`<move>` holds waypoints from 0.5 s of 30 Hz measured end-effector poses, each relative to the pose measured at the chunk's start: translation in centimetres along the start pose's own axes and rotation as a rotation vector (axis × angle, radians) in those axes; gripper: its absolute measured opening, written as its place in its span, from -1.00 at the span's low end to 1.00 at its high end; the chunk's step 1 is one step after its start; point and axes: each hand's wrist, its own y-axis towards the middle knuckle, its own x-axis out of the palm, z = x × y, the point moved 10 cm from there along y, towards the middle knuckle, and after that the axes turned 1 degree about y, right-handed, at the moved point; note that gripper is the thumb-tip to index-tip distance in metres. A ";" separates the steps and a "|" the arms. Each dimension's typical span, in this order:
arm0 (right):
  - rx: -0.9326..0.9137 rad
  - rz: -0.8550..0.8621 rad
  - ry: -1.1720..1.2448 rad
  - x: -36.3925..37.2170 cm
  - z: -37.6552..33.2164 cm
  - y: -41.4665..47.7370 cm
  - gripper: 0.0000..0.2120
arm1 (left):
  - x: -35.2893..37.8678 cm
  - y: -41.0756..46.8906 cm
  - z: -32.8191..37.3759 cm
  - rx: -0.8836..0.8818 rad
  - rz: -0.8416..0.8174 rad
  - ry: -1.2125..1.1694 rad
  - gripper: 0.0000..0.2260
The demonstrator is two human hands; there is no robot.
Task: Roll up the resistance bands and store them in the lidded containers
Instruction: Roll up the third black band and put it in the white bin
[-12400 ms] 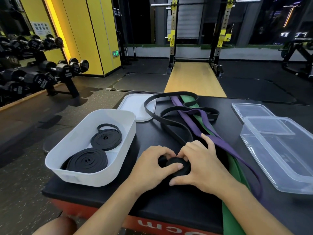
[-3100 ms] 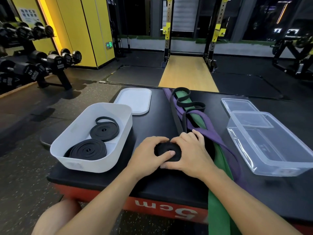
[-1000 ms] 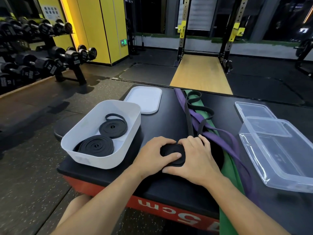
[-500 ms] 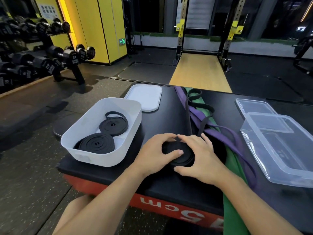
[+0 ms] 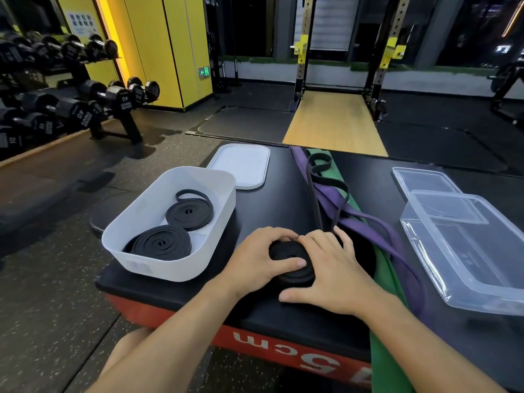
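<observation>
A black resistance band roll (image 5: 293,263) lies flat on the black box top (image 5: 278,199). My left hand (image 5: 256,258) grips its left side, thumb across the top. My right hand (image 5: 330,268) cups its right side and front, fingers curled over it. The band's loose tail (image 5: 317,191) runs away from the roll to a small loop at the far edge. A purple band (image 5: 365,219) and a green band (image 5: 388,279) lie beside it. The white container (image 5: 221,222) holds two rolled black bands (image 5: 161,243).
A white lid (image 5: 241,165) lies behind the white container. A clear container (image 5: 467,251) and its clear lid (image 5: 422,180) stand at the right. The box's red front edge (image 5: 283,344) is near me. Dumbbell racks (image 5: 71,103) stand on the floor at the left.
The black roll has grown thicker as both hands turned it. The loose tail has shortened and drawn closer to the roll.
</observation>
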 end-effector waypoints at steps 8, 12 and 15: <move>-0.043 -0.059 -0.125 -0.2 1.5 -0.6 0.19 | 0.2 0.0 0.0 0.022 -0.027 -0.048 -0.60; -0.054 -0.060 -0.042 -0.8 3.7 -0.1 0.06 | 0.3 0.3 0.1 0.017 -0.069 -0.041 -0.64; -0.051 -0.079 -0.048 -0.6 3.5 -0.4 0.04 | 0.5 0.2 0.2 0.030 -0.077 -0.013 -0.64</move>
